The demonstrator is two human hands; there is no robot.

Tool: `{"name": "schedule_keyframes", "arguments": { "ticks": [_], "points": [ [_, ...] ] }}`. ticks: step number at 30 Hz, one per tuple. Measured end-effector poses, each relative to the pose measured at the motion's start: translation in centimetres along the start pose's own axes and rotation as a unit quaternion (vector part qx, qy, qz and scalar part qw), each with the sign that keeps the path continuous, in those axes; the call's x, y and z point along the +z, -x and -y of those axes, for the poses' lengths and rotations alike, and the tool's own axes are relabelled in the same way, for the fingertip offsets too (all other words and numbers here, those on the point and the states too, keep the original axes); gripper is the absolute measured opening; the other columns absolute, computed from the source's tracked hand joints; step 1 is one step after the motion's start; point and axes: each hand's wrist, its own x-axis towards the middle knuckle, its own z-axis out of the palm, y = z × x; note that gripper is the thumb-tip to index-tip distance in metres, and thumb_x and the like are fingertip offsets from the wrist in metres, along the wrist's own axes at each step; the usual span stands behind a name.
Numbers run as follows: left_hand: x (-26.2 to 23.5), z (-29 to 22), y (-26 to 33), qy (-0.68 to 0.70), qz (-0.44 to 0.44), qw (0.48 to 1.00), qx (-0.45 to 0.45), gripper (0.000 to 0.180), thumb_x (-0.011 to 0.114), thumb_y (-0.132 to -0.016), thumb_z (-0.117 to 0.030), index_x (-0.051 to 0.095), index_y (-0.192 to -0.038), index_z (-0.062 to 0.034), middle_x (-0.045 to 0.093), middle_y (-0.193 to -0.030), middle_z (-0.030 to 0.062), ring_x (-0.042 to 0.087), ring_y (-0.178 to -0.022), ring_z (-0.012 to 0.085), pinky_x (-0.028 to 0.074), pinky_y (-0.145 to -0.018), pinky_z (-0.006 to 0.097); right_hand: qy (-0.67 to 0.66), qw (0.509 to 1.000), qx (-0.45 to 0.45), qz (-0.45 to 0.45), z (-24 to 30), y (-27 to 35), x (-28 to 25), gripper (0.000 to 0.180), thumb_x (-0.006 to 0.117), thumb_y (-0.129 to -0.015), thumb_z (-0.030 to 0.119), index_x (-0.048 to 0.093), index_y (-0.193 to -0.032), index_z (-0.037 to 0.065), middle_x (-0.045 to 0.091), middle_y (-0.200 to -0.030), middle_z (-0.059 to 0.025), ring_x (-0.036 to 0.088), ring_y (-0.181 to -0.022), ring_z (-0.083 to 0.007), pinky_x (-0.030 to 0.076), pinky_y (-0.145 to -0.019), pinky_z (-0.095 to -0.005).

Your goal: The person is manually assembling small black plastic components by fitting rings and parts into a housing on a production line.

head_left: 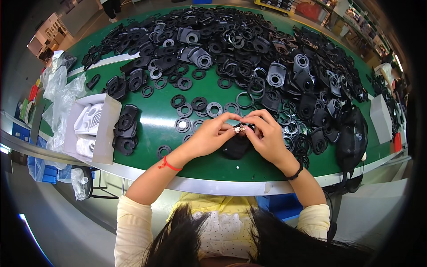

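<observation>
Green wkbench fills most of the frame, pale metal edge curving across lower ctr. Big heap of blk plastic parts runs across upper half, from upper L to ctr R. Clear plastic bags sit at L side, next to the carton, a white open-top box w/ a round white ribbed part inside. Blk bag is at R of frame; white box just beyond it, nr the R edge of the bench.

L hand and R hand meet just R of ctr, index fingertips touching or nearly so. Thumbs + fingers of both are closed in on the top of a blk part, i.e. the piece being worked on, lower ctr of frame, below the fingertips. Can't tell if its base rests on the bench or is lifted; fingers hide its top.

Small stack of blk housings lies just R of the carton, L of ctr. Flat blk rings are spread at ctr, above the hands, some overlapping. Red bracelet on L wrist, dk wristband on R. Tiny pale shiny bits show btwn the thumb tips; too small to ID. Smallest: a white speck on the bench, below the blk part.
</observation>
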Motion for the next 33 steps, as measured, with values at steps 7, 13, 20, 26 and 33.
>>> {"name": "schedule_keyframes", "arguments": {
  "ticks": [7,13,20,26,33],
  "points": [
    [0.2,-1.0,0.3,-0.041,0.019,0.999,0.023,0.038,0.053,-0.094,-0.009,0.039,-0.129,-0.0053,0.07,-0.094,0.0122,0.068,-0.09,0.0168,0.051,-0.079,0.028,-0.148,0.985,0.089,-0.007,-0.3,-0.1,0.1,0.012,0.061,-0.087,0.001,0.067,-0.097,-0.001,0.057,-0.1,-0.0071,0.056,-0.054,-0.0034,0.039,-0.043,-0.0158],
    [-0.1,-0.5,0.2,-0.026,0.022,0.999,0.024,0.04,0.053,-0.094,-0.007,0.036,-0.13,-0.0059,0.069,-0.097,0.0133,0.067,-0.092,0.0174,0.051,-0.08,0.029,-0.104,0.993,0.044,-0.016,0.0,-0.1,0.0,0.01,0.061,-0.086,-0.001,0.068,-0.094,-0.001,0.057,-0.1,-0.0079,0.057,-0.052,-0.0041,0.038,-0.039,-0.0165],
    [-0.1,-0.7,0.3,0.041,0.025,0.999,0.001,0.04,0.052,-0.095,-0.005,0.037,-0.132,-0.007,0.067,-0.099,0.0103,0.061,-0.099,0.0096,0.046,-0.08,0.023,-0.153,0.984,0.091,-0.019,0.6,0.0,0.0,0.016,0.06,-0.087,-0.002,0.066,-0.102,-0.002,0.055,-0.106,-0.0097,0.057,-0.05,-0.0057,0.039,-0.038,-0.0174],
    [-0.1,-0.8,0.1,-0.033,0.021,0.999,0.037,0.04,0.052,-0.094,-0.004,0.036,-0.13,-0.0055,0.069,-0.1,0.0127,0.067,-0.092,0.016,0.051,-0.077,0.028,-0.177,0.977,0.119,0.019,0.6,-0.1,-0.5,0.016,0.057,-0.089,-0.003,0.064,-0.103,-0.004,0.054,-0.107,-0.0106,0.057,-0.049,-0.0067,0.04,-0.038,-0.0179],
    [0.0,-0.2,0.2,-0.044,0.038,0.995,0.079,0.042,0.051,-0.094,-0.003,0.034,-0.132,-0.0069,0.07,-0.095,0.0113,0.065,-0.078,0.0142,0.049,-0.069,0.026,-0.197,0.957,0.196,0.085,0.8,-0.5,-1.1,0.012,0.059,-0.09,0.004,0.065,-0.097,-0.004,0.058,-0.096,-0.0086,0.058,-0.047,-0.0091,0.038,-0.036,-0.0199]
  ]
}}
